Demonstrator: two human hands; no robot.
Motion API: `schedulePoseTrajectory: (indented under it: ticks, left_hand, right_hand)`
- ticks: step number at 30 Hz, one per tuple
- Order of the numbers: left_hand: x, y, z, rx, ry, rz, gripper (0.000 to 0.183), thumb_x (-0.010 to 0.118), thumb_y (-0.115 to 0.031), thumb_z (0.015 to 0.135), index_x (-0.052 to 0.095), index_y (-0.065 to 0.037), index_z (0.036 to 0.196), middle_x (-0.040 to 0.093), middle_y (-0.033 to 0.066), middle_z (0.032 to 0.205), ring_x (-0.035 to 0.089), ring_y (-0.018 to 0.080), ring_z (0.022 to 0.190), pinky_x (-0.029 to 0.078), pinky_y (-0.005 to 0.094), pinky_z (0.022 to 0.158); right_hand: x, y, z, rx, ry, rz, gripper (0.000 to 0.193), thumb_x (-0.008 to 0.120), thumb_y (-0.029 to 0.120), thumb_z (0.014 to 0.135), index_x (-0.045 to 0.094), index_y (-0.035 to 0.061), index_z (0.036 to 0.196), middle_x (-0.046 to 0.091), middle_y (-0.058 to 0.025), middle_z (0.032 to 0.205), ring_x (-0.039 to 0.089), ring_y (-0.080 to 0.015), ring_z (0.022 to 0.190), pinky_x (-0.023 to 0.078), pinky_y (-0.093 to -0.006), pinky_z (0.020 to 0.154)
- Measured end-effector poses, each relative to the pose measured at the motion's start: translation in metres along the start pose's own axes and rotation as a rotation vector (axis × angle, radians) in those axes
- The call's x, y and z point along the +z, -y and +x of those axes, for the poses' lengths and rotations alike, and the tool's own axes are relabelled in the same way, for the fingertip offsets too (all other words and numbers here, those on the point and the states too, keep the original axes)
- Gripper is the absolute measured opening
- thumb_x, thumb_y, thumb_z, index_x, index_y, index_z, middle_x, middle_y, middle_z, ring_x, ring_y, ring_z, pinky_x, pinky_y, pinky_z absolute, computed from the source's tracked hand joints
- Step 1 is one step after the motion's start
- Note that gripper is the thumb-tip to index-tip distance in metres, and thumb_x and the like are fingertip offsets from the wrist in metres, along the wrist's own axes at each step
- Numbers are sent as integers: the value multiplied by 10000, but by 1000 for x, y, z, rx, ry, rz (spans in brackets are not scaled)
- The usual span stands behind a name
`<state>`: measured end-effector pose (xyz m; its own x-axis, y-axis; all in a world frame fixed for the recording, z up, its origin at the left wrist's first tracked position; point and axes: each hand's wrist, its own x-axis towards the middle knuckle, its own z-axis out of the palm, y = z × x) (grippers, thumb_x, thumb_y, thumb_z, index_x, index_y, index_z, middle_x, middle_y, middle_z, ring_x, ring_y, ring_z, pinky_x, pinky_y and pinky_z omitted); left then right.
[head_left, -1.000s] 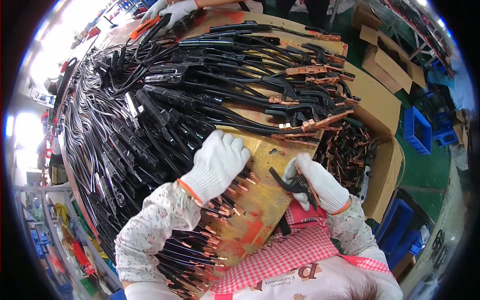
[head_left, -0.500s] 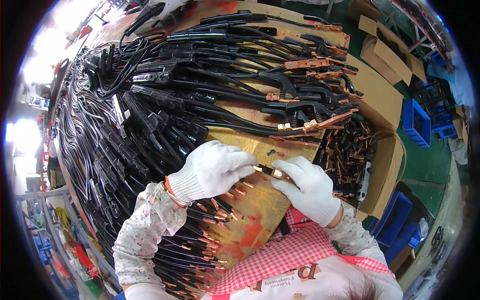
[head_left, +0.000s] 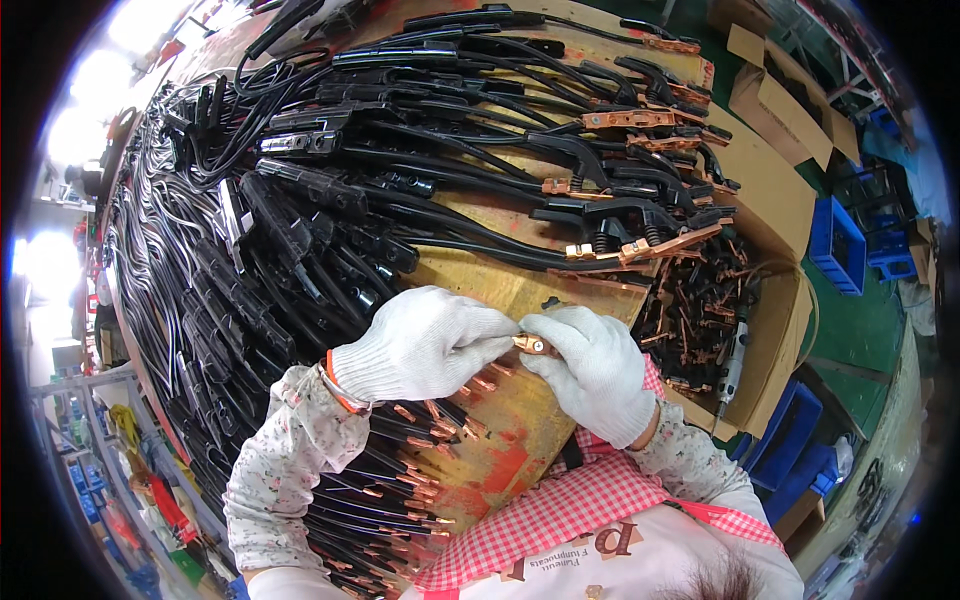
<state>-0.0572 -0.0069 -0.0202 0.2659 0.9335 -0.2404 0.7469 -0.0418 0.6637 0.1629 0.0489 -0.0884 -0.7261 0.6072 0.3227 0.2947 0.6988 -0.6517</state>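
Both my hands wear white knitted gloves and meet over the near part of the worktable (head_left: pixel 480 482). My left hand (head_left: pixel 425 345) pinches a cable end at its fingertips; most of the cable is hidden behind the glove. Between thumb and fingers, my right hand (head_left: pixel 598 375) grips a small copper fitting (head_left: pixel 534 345) with a round screw in its face. The fitting's open end touches the left fingertips, where the cable's copper tip meets it. How deep the tip sits is hidden. Just below lie several black cables with bare copper ends (head_left: pixel 432 437).
Black welding electrode holders with copper jaws (head_left: pixel 630 250) fill the table's far side. Black handle sleeves (head_left: pixel 300 142) and bundled cables spread leftward. At right, a cardboard box (head_left: pixel 785 345) holds copper-and-black parts and a grey power screwdriver (head_left: pixel 735 360). Blue crates (head_left: pixel 838 245) stand beyond.
My right hand has moved left with the copper fitting, closing the gap to the left fingertips. The cable's copper tip, visible apart before, now meets the fitting.
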Motion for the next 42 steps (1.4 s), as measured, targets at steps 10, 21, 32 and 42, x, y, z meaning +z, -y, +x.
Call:
schedulePoseTrajectory:
  ticks: [10, 21, 32, 42]
  left_hand:
    - [0, -1, -1, -55, 51, 9, 180, 627, -277, 921, 728, -129, 915, 684, 136, 752, 674, 358, 716, 531, 435, 640]
    - [10, 4, -3, 70, -143, 201, 131, 697, -224, 869, 691, -93, 881, 652, 91, 740, 647, 306, 700, 481, 407, 655]
    - [14, 16, -9, 124, -150, 390, 129, 752, -152, 751, 631, -115, 777, 615, 55, 686, 607, 305, 679, 442, 403, 665]
    - [17, 13, -13, 136, -235, 356, 160, 743, -248, 802, 698, -113, 876, 625, 81, 687, 625, 324, 681, 465, 426, 642]
  right_hand:
    - [-7, 0, 9, -147, 37, -142, 398, 774, 244, 757, 662, 141, 1125, 640, -15, 963, 637, -217, 829, 480, -372, 709]
    - [-2, -18, 24, -312, 25, -69, 344, 738, 255, 801, 638, 102, 1092, 583, -36, 872, 620, -224, 769, 468, -370, 634]
    - [6, -12, 37, -364, 171, -45, 259, 714, 260, 842, 616, 105, 1026, 569, -43, 807, 624, -233, 722, 478, -386, 604]
    - [-16, -7, 23, -328, -65, -13, 463, 776, 264, 774, 629, 62, 1164, 668, -91, 939, 655, -289, 771, 510, -411, 646]
